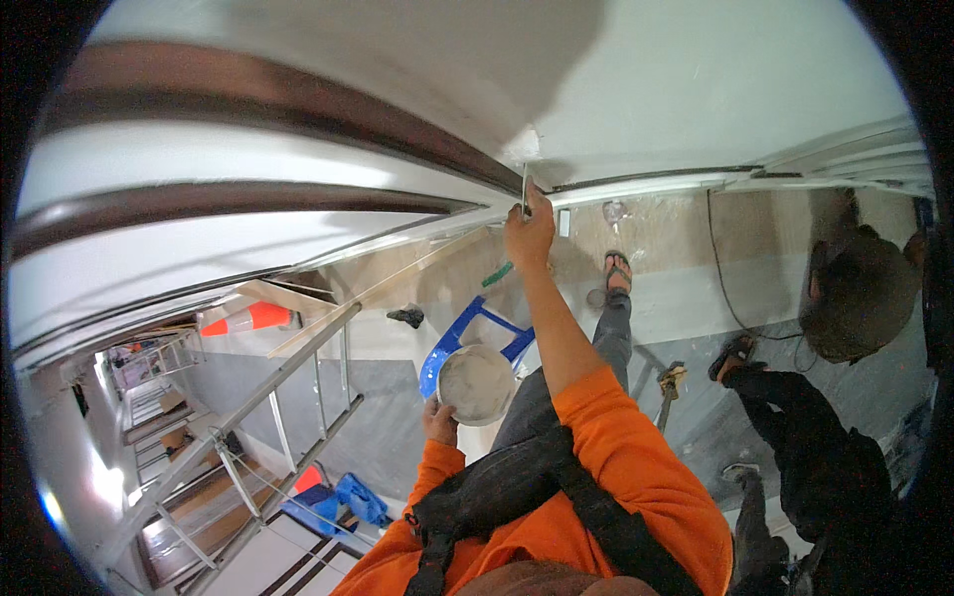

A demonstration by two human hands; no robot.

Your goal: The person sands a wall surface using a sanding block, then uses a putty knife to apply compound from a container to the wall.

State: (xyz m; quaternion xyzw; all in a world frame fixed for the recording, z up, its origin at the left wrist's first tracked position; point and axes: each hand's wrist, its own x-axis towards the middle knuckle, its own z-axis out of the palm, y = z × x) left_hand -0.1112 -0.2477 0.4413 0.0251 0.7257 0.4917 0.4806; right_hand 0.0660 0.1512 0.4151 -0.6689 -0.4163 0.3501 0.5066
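My left hand (440, 422) is closed on the side of a round tub (475, 385) filled with pale grey-white paste, held in front of my body. My right arm stretches up toward the wall. In my right hand (530, 233), the fingers close around a thin flat putty knife (525, 187), seen nearly edge-on. Its blade is near a corner where dark brown trim (397, 134) meets the wall (696, 89). Just above the blade, a whitish patch (524, 145) shows on the wall.
A blue plastic stool (452, 343) stands behind the tub. To the left are a metal ladder (288, 387) and an orange-and-white traffic cone (248, 318). Another person (855, 298) is close on my right. A dark cable (720, 258) runs along the floor.
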